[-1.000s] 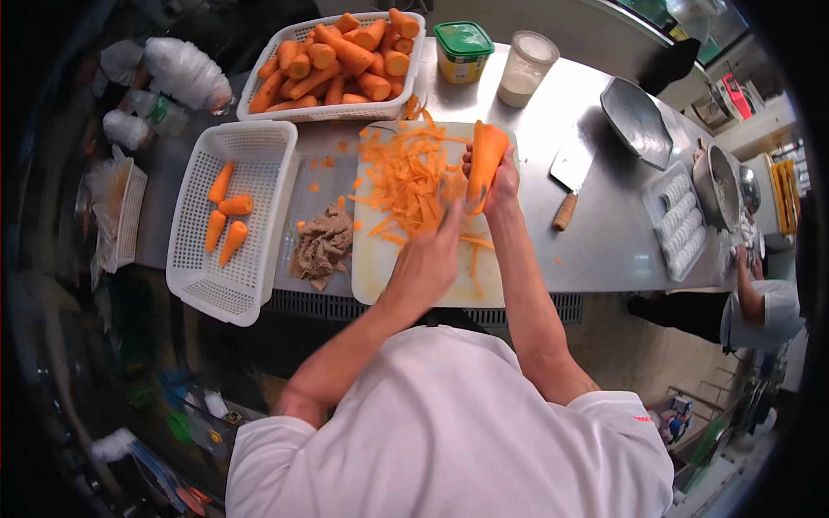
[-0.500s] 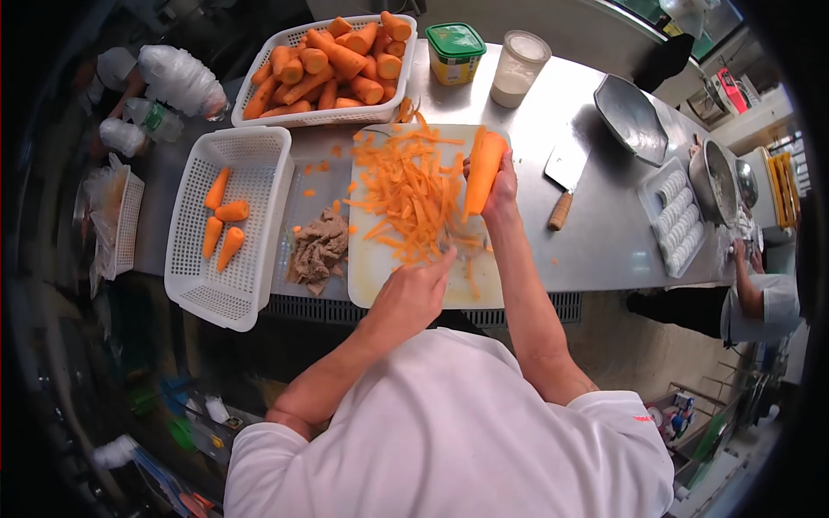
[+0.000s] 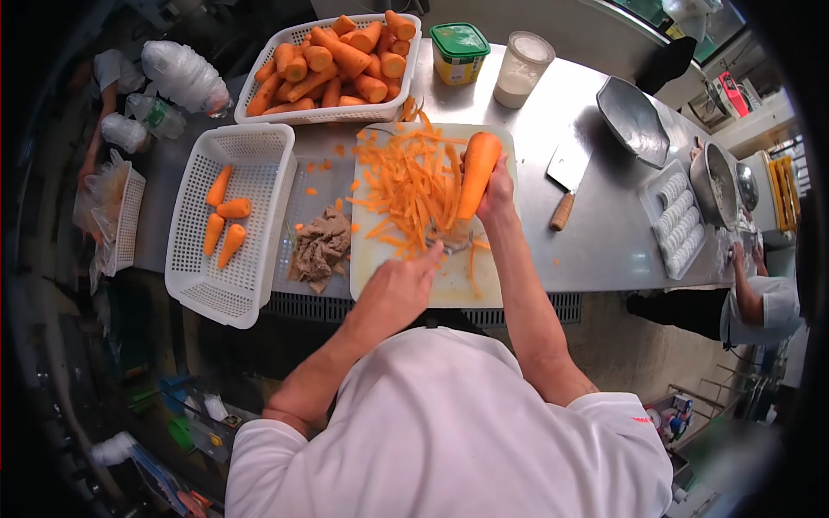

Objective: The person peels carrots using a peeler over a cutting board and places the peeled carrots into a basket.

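Observation:
My left hand [image 3: 399, 281] is closed round a peeler [image 3: 451, 244], whose head is blurred and lies low over the cutting board, just below the carrot's tip. A large peeled-looking carrot [image 3: 479, 175] is gripped in my right hand [image 3: 495, 194], tilted with its thick end up, above the board's right part. Orange peel strips [image 3: 406, 177] are heaped on the white cutting board [image 3: 380, 281]. Left of the board lies a crumpled brown cloth [image 3: 320, 249]. Several small carrots [image 3: 231, 244] rest in a white basket [image 3: 183, 259].
A basket [image 3: 410, 91] full of carrots stands at the back. Behind the board are a green-lidded tub [image 3: 460, 52] and a clear container [image 3: 523, 69]. To the right lie a cleaver [image 3: 570, 168], a dark tray [image 3: 633, 121] and a white tray [image 3: 676, 226]. Co-workers' arms [image 3: 749, 298] show at both sides.
My left hand with the peeler has moved down and left from beside the carrot. The carrot has turned in my right hand. At the far left, a co-worker's arm has come into clearer view.

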The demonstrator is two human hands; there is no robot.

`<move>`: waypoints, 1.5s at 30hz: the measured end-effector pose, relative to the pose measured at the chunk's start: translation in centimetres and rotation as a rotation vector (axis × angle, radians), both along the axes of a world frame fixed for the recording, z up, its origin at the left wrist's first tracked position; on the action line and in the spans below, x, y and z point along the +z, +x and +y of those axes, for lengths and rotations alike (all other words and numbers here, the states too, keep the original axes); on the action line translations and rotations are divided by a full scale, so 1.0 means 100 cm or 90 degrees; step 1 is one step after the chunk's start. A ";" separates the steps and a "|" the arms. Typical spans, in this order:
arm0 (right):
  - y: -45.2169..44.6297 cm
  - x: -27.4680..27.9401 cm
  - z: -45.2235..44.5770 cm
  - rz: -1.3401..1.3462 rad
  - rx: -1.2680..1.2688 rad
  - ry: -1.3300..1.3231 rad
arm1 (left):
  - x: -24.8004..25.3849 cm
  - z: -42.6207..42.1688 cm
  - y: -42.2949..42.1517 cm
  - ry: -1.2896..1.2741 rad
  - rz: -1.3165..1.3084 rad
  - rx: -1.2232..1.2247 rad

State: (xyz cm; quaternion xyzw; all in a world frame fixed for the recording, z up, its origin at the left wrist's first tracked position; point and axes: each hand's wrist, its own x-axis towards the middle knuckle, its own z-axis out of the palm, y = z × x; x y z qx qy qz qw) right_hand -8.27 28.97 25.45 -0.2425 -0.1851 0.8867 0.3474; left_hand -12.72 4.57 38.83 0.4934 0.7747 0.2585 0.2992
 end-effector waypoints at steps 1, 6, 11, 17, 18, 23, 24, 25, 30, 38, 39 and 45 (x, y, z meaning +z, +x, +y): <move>0.003 -0.008 0.003 0.046 0.041 0.017 | 0.006 0.007 -0.008 0.056 0.020 0.024; -0.011 0.030 -0.017 0.051 0.071 -0.022 | -0.009 0.094 -0.050 0.226 0.028 0.122; -0.009 0.003 0.002 0.115 0.081 -0.014 | -0.028 0.039 0.004 0.154 0.085 0.067; -0.005 0.013 0.002 0.009 0.030 0.016 | 0.017 0.035 -0.025 0.099 0.023 0.052; -0.005 0.019 -0.007 -0.012 0.035 0.034 | 0.017 0.058 -0.038 0.180 0.033 0.078; -0.020 0.024 -0.010 -0.001 -0.004 -0.008 | -0.024 0.085 -0.027 0.148 0.159 0.077; -0.016 0.009 0.000 -0.017 0.005 0.051 | -0.024 0.062 -0.009 0.150 0.166 0.060; -0.011 0.001 0.008 -0.035 0.015 0.111 | -0.023 0.037 0.004 0.129 0.137 0.035; 0.004 0.014 0.017 -0.006 -0.025 0.081 | -0.007 -0.014 -0.002 0.043 0.041 -0.049; 0.009 0.024 0.009 0.073 0.062 0.053 | 0.020 0.011 -0.031 0.143 0.034 0.122; 0.010 0.022 0.011 0.092 0.079 0.048 | 0.018 0.010 -0.032 0.143 0.033 0.120; 0.009 0.026 0.009 0.083 0.094 -0.039 | 0.011 0.005 -0.036 0.129 0.003 0.158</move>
